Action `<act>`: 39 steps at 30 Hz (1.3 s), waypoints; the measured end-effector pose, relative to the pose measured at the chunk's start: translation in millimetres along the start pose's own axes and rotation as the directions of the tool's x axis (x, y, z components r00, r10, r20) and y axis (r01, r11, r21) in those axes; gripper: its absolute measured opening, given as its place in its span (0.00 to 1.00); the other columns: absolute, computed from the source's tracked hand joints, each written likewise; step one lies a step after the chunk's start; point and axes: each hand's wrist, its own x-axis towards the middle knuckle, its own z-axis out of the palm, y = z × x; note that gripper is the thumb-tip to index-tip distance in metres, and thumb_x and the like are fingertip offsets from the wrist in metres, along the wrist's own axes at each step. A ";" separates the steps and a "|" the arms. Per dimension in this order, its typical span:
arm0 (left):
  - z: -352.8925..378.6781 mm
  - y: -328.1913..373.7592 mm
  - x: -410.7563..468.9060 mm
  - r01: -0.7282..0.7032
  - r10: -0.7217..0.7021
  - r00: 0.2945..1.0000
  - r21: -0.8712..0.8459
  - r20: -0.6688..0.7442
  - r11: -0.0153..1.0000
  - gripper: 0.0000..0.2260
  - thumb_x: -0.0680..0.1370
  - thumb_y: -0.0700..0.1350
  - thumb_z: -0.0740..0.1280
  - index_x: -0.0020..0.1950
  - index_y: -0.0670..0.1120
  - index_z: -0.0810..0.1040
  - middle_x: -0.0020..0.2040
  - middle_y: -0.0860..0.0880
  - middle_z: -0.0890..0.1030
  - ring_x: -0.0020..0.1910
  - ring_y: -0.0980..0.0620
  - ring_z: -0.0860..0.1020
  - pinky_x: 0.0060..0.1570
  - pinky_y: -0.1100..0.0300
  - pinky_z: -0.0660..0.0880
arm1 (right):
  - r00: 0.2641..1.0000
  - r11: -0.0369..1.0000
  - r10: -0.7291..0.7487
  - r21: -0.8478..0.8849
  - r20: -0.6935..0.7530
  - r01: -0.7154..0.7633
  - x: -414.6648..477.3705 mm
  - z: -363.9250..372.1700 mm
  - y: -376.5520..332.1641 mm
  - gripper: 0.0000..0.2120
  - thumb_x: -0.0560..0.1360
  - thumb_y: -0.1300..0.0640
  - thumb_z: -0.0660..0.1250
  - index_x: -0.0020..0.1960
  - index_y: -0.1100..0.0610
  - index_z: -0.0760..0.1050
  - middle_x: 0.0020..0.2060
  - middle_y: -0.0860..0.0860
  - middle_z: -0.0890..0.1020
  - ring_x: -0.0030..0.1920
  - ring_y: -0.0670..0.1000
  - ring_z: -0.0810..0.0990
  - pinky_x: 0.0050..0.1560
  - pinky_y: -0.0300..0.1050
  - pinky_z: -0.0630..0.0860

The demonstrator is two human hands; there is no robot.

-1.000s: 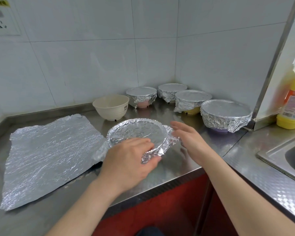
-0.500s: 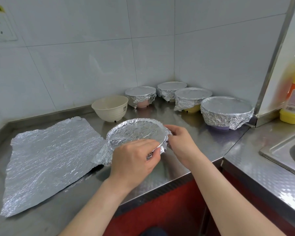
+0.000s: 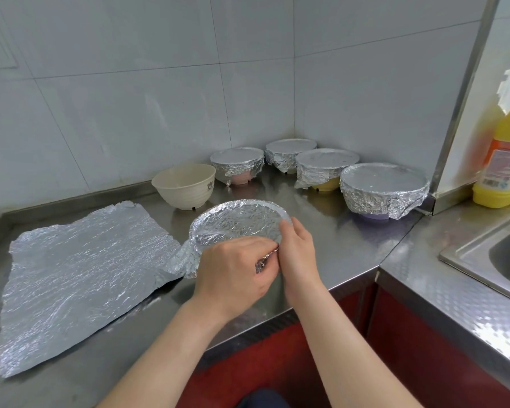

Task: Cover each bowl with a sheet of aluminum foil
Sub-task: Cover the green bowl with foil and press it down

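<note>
Underneath everything, a steel counter (image 3: 351,245), bent round the corner from 7 o'clock to 3 o'clock of the frame. Flat on it at 9 o'clock, a loose crinkled foil sheet (image 3: 80,275), touching along its right edge the foil skirt of the bowl being worked on. Sunk into the counter at 3 o'clock, a sink (image 3: 489,260); at 2 o'clock, near the sink, a yellow bottle (image 3: 504,160) with an orange label.

In the corner between 12 and 2 o'clock, four bowls capped in foil:
- purple-based bowl (image 3: 383,187), nearest and widest
- yellow-based bowl (image 3: 326,163), just beside it at its 10 o'clock
- pink-based bowl (image 3: 236,161), further left
- rear covered bowl (image 3: 289,148), deepest in the corner

At 11 o'clock, a bare cream bowl (image 3: 184,185), upright and uncovered.

Dead centre, near the counter's front edge, the foil-wrapped front bowl (image 3: 239,225).

At its 3 o'clock, right hand (image 3: 296,248), fingers curled over the rim, clamping foil against the side. At its 6 o'clock, left hand (image 3: 233,272), fingers bent tight, pinching a crumpled fold (image 3: 262,262) of foil at the near rim, knuckles touching the right thumb.
</note>
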 end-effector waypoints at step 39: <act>-23.9 -8.8 -22.6 0.040 -0.037 0.999 -0.145 0.025 0.989 0.15 0.73 0.61 0.65 0.51 0.55 0.85 0.59 0.56 0.81 0.58 0.56 0.77 0.60 0.58 0.72 | 0.999 0.967 0.033 -0.254 0.028 -0.025 -9.3 -16.1 -22.5 0.30 0.70 0.58 0.57 0.72 0.61 0.66 0.68 0.54 0.74 0.68 0.56 0.72 0.67 0.56 0.70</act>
